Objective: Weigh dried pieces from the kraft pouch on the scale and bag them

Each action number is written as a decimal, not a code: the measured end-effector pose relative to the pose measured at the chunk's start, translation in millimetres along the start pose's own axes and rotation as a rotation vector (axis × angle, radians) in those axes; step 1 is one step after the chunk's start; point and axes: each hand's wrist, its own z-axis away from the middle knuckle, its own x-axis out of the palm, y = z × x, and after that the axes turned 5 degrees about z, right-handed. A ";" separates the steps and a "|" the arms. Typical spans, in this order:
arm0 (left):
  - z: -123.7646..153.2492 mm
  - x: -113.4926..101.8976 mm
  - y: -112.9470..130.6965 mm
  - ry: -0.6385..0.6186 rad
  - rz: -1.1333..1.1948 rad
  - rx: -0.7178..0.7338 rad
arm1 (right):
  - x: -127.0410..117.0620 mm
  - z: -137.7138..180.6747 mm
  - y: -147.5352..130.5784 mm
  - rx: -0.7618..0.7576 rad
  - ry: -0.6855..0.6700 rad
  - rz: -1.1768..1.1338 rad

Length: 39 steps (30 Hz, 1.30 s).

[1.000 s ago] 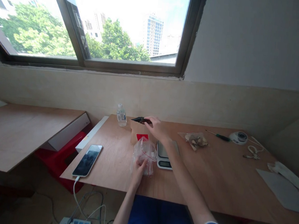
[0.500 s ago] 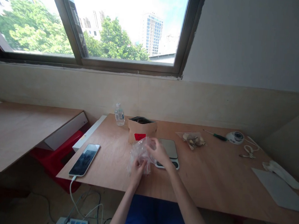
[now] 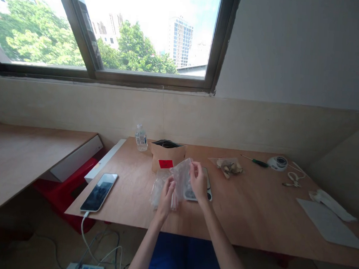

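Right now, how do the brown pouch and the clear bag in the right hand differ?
The pouch is brown and opaque, while the clear bag is see-through. The pouch stands upright on the table by itself; the bag is held up near its top edge by the right hand. The pouch bears a red label; none shows on the bag. Both look thin-walled and flexible.

A phone (image 3: 100,192) is lying face-up at the left of the bench (image 3: 248,210) — a clear bottle (image 3: 141,140) is standing farther back. On the right, a green-handled screwdriver (image 3: 260,163) is lying beside a white dome camera (image 3: 278,163).
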 end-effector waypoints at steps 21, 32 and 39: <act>-63.8 -66.7 0.7 0.238 -0.518 0.052 | -61.6 -44.5 157.1 0.131 0.170 0.801; -18.5 -33.4 -41.4 -0.177 -1.352 0.175 | -86.8 -44.3 198.4 0.114 0.331 0.653; -20.6 -30.0 -45.0 -0.254 -1.287 0.004 | -120.8 -34.8 100.8 0.155 0.575 0.241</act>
